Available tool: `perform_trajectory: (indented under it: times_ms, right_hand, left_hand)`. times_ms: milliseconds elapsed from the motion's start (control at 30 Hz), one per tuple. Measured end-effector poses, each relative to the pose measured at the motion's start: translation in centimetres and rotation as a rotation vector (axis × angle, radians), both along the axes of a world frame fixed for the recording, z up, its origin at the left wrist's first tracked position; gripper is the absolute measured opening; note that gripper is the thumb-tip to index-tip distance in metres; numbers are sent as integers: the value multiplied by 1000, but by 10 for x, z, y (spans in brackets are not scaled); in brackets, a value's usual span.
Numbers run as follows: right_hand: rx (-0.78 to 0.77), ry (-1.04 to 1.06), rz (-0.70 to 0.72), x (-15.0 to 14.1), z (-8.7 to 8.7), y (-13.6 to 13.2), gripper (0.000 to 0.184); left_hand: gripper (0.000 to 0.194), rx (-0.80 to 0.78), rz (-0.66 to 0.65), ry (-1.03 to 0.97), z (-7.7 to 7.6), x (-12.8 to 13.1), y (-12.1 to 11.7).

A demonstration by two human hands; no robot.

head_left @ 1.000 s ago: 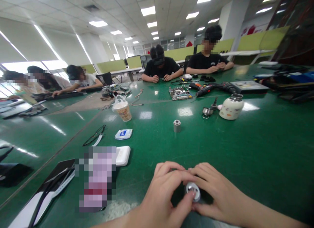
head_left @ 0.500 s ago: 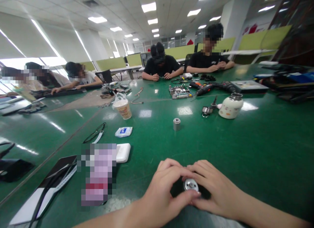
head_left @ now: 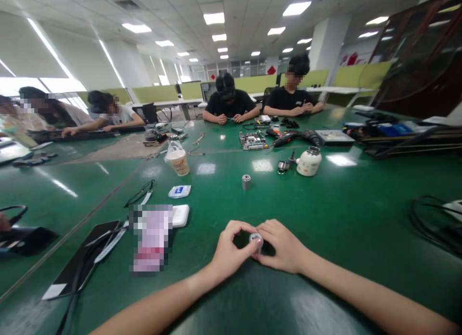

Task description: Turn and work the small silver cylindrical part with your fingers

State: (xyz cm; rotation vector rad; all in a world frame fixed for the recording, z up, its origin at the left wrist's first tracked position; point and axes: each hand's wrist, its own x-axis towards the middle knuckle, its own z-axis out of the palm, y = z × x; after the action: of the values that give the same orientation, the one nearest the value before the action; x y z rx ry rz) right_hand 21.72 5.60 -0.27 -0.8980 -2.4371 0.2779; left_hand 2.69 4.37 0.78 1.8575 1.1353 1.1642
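A small silver metal cylinder [head_left: 253, 237], which looks like a little motor with holes in its round end face, is between my hands just above or on the green table. My left hand [head_left: 233, 246] is closed on it, with the thumb laid across its top and the index finger curved round the far side. From the other side my right hand [head_left: 283, 246] grips it too, fingertips meeting those of the left; the lower part of the cylinder is hidden. Farther away, a second silver cylinder [head_left: 246, 182] of similar look stands upright on the table.
To the left lie a phone-like pixelated item [head_left: 153, 241], a white block [head_left: 180, 215], a tissue packet [head_left: 179, 191] and a strap [head_left: 108, 248]. A cup [head_left: 178, 162], a white bottle [head_left: 309, 162], a circuit board [head_left: 253, 140] and a power drill [head_left: 288, 138] stand farther back. Several people sit around.
The camera view has shifted, so the hands appear farther off and more of both forearms shows. My left thumb now covers part of the cylinder's end face. Both hands still hold it.
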Motion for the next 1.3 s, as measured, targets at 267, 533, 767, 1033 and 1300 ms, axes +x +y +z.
perform_trajectory:
  times_ms: [267, 533, 767, 1033, 1300]
  right_hand:
    - [25, -9, -9, 5, 0, -5, 37]
    - [82, 40, -41, 3, -9, -4, 42]
    - [-34, 79, 23, 9, -10, 5, 33]
    - [-49, 56, 52, 10, -8, 9, 31]
    - [-28, 55, 26, 14, -8, 2, 36]
  left_hand:
    - [14, -20, 187, -51, -6, 19, -25]
    - [15, 21, 120, -48, -4, 16, -25]
    - [14, 65, 67, -47, -4, 18, -22]
    - [16, 52, 33, -71, -4, 16, -21]
    - [16, 9, 41, -96, -8, 15, -22]
